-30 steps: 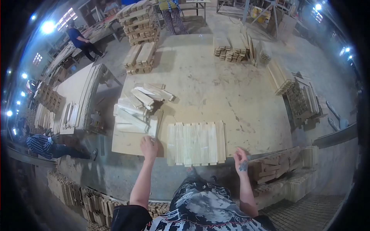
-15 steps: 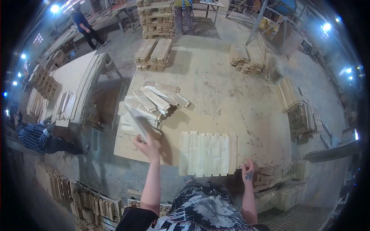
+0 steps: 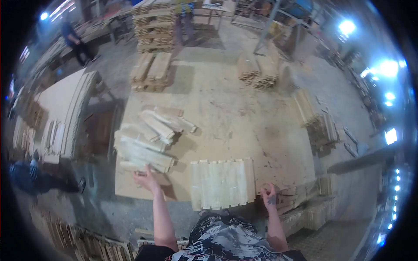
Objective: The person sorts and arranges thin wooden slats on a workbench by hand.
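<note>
My left hand (image 3: 147, 179) is at the front edge of a loose pile of pale wooden slats (image 3: 150, 141). Motion blurs its fingers and the nearest slats, so whether it grips one is unclear. Right of the pile, a row of slats (image 3: 223, 183) lies side by side at the board's front edge, their ends slightly uneven. My right hand (image 3: 269, 195) hovers just right of this row, fingers loosely curled and apart, with nothing in them.
Stacked slat bundles (image 3: 152, 69) stand at the back left, more bundles (image 3: 259, 69) at the back right and others (image 3: 313, 117) along the right side. A person (image 3: 26, 176) is at the left; another (image 3: 76, 41) stands further back. Slats also stand upright at the lower left.
The view has shifted. The slat that my left hand held tilted over the pile is no longer distinct, and that hand is lower beside the pile. My right hand remains beside the row.
</note>
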{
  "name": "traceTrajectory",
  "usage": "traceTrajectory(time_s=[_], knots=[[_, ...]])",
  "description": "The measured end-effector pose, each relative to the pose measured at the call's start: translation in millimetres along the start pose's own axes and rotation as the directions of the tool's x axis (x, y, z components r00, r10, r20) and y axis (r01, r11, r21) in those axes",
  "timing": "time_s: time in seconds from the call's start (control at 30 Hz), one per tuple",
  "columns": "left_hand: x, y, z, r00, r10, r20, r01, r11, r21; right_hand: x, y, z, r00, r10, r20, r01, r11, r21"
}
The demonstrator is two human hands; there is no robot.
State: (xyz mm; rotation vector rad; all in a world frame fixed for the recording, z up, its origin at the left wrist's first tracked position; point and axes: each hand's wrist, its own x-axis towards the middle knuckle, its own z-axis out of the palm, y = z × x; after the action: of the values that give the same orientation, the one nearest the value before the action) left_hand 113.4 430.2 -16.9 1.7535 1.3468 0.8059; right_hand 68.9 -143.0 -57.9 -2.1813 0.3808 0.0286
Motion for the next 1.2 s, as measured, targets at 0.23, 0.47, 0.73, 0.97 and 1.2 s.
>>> traceTrajectory(time_s=[0.23, 0.47, 0.73, 0.97, 1.2], knots=[[46.0, 15.7, 51.7, 0.994, -0.052, 0.099, 0.06, 0.995, -0.083, -5.4, -36.0, -2.9, 0.997, 0.033, -0.066, -0.037, 0.997, -0.062], [60.8, 43.1, 65.4, 0.976, -0.09, 0.201, 0.144, 0.95, -0.278, -5.0, -45.4, -18.9, 0.99, 0.117, 0.075, -0.118, 0.993, 0.009], [24.1, 13.7, 39.6, 0.998, -0.034, -0.058, 0.03, 0.997, -0.069, 71.8, -33.2, -92.6, 0.976, 0.218, -0.003, -0.205, 0.923, 0.327], [-133.3, 118.6, 55.5, 0.96, 0.233, -0.157, -0.261, 0.946, -0.191, 258.9, 0.1, -192.9, 0.968, 0.215, -0.129, -0.114, 0.836, 0.537], [-363.6, 214.7, 260.4, 0.736, 0.351, 0.578, -0.114, 0.907, -0.406, 414.6, -5.2, -230.4, 0.967, 0.24, -0.089, -0.064, 0.565, 0.823]])
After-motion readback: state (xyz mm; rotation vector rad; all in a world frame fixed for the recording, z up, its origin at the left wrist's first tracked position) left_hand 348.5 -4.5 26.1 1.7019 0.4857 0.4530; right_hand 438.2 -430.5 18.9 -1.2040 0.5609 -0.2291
